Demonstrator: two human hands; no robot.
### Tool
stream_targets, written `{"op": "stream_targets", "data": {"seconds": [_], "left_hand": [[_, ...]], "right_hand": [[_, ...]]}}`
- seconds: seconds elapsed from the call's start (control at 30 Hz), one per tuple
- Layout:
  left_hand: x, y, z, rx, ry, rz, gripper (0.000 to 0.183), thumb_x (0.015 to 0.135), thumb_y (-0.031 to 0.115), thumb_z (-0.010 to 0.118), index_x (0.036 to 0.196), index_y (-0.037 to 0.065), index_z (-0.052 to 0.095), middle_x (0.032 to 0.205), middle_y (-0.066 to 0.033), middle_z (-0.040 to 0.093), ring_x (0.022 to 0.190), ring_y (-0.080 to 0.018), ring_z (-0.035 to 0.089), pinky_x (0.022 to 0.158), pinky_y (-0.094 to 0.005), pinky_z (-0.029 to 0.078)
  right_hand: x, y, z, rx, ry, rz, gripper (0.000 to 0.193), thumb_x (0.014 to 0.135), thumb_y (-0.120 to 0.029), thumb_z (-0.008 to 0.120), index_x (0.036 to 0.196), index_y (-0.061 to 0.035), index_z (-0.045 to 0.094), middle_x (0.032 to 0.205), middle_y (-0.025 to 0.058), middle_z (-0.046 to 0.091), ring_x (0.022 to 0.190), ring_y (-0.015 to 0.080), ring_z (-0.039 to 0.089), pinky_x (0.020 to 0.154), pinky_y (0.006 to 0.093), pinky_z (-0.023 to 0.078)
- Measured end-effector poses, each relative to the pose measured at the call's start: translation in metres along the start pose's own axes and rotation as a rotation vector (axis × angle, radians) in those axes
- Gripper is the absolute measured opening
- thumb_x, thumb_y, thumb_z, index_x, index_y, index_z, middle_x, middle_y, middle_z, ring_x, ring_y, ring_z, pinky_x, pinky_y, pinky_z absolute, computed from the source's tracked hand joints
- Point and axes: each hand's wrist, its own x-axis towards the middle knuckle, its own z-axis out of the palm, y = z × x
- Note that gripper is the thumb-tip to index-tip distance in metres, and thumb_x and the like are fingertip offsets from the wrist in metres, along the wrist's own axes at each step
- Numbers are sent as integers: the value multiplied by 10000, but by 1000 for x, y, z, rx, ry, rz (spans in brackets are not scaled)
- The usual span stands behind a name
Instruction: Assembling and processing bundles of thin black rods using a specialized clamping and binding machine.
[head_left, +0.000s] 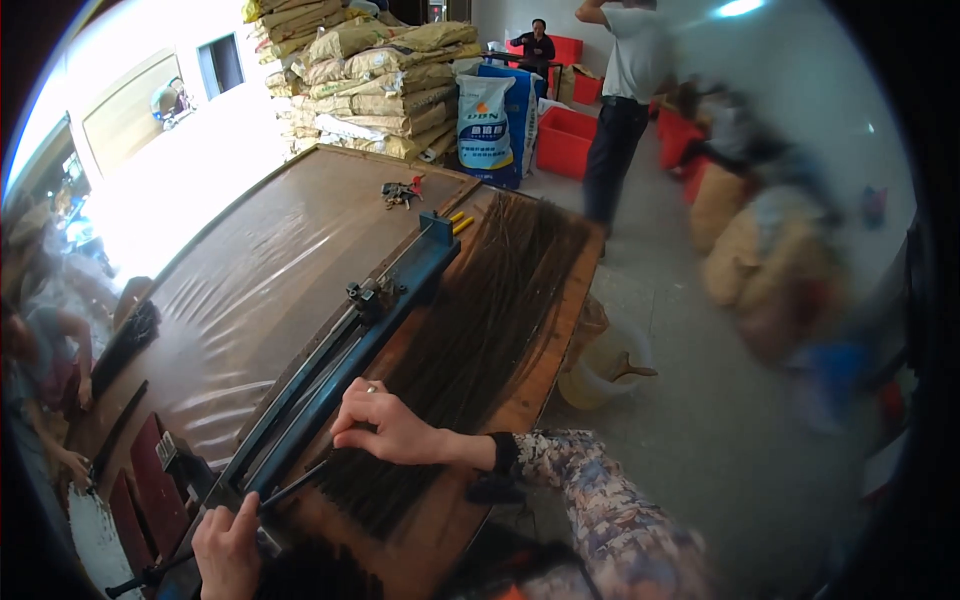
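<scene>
A long blue metal rail device (315,408) lies lengthwise on the table, with a small dark carriage (372,298) partway along it. My left hand (226,552) is at the rail's near end, fingers bent, index fingertip at the end of a short dark rod (295,484). Whether it grips anything is hidden. My right hand (390,425), with a ring on one finger, is above the rod's other end beside the rail. Its fingers are curled and thumb and forefinger pinch together; what they hold, if anything, is too small to make out. Many thin dark strips (470,310) lie to the right of the rail.
Keys (402,192) and yellow-handled tools (460,222) lie on the table's far part, near plastic sheeting (270,250). Another person's hand (75,465) works at the left edge. A whitish bucket (605,370) stands right of the table. Stacked sacks (370,85) and a standing person (622,110) are beyond.
</scene>
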Motion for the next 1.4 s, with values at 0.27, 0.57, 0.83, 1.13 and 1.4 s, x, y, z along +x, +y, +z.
{"op": "stream_targets", "data": {"seconds": [0.27, 0.57, 0.83, 1.13, 1.4], "left_hand": [[-15, 8, 3, 96, 121, -45, 347, 869, 46, 620, 1212, 88, 653, 712, -111, 541, 656, -290, 554, 608, -424, 456], [-30, 10, -3, 170, 79, -227, 357, 823, 20, 678, 1177, 65, 685, 771, -108, 524, 725, -296, 543, 625, -420, 441], [-6, 29, 5, 32, 124, -150, 344, 835, 83, 708, 1179, 99, 699, 736, -80, 520, 707, -266, 550, 611, -391, 451], [-3, 40, 4, 14, 69, -130, 336, 843, 105, 704, 1178, 119, 707, 724, -63, 501, 691, -250, 546, 616, -382, 455], [-12, 61, 9, -53, -8, -144, 333, 852, 116, 702, 1185, 125, 698, 752, -85, 559, 711, -278, 588, 590, -401, 472]], "right_hand": [[-3, -3, 10, 52, -218, 30, 103, 919, -170, 727, 938, -71, 707, 779, 37, 629, 817, 219, 580, 844, 353, 439], [11, 10, -31, -233, -208, -170, 304, 893, -316, 750, 1087, -83, 722, 835, 3, 656, 786, 220, 609, 830, 400, 463], [7, 37, -52, -94, -133, -47, 216, 923, -271, 717, 826, -78, 712, 672, 69, 578, 647, 253, 597, 595, 375, 473], [7, 66, -78, -691, -28, -59, 246, 888, -320, 714, 839, -80, 699, 838, 83, 656, 841, 293, 653, 734, 419, 527], [-22, 116, -87, -1170, -254, 480, 274, 801, -317, 777, 923, -77, 722, 1006, 138, 635, 980, 337, 613, 790, 483, 513]]}}
